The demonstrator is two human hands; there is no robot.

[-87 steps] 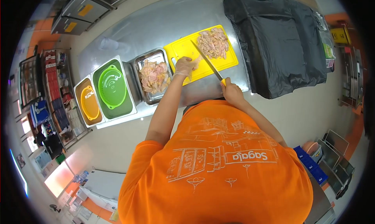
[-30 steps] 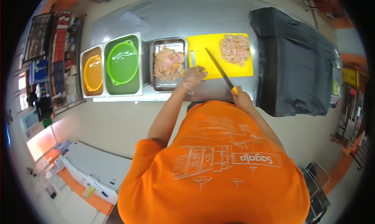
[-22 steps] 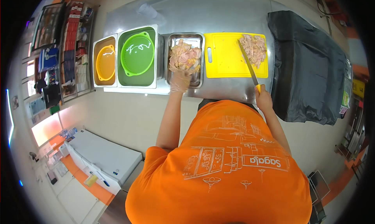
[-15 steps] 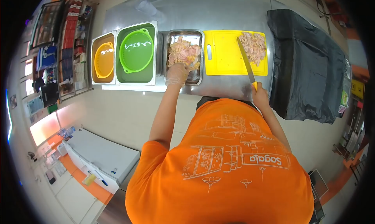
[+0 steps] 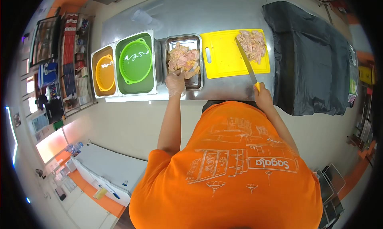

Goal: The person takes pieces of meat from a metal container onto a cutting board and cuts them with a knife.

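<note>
My left hand (image 5: pixel 175 83), in a clear plastic glove, is at the near left edge of a metal tray (image 5: pixel 201 67). Its fingers are closed at the lower edge of the sliced raw meat (image 5: pixel 184 58) in the tray, apparently on a piece of it. In my right hand (image 5: pixel 263 97) is the yellow handle of a long knife (image 5: pixel 247 63). The blade lies slanting over the yellow cutting board (image 5: pixel 221 55), its tip beside a second pile of sliced raw meat (image 5: pixel 253 46) on the board's right part.
Left of the tray, metal containers hold a green basket (image 5: pixel 136 61) and an orange basket (image 5: pixel 105 73). A large black-covered object (image 5: pixel 307 59) borders the board on the right. A clear cup (image 5: pixel 142 16) lies on the steel table (image 5: pixel 191 13) farther back.
My left hand has shifted slightly left and down to the tray's near edge. The knife stays over the board in my right hand. The whole view has shifted a little.
</note>
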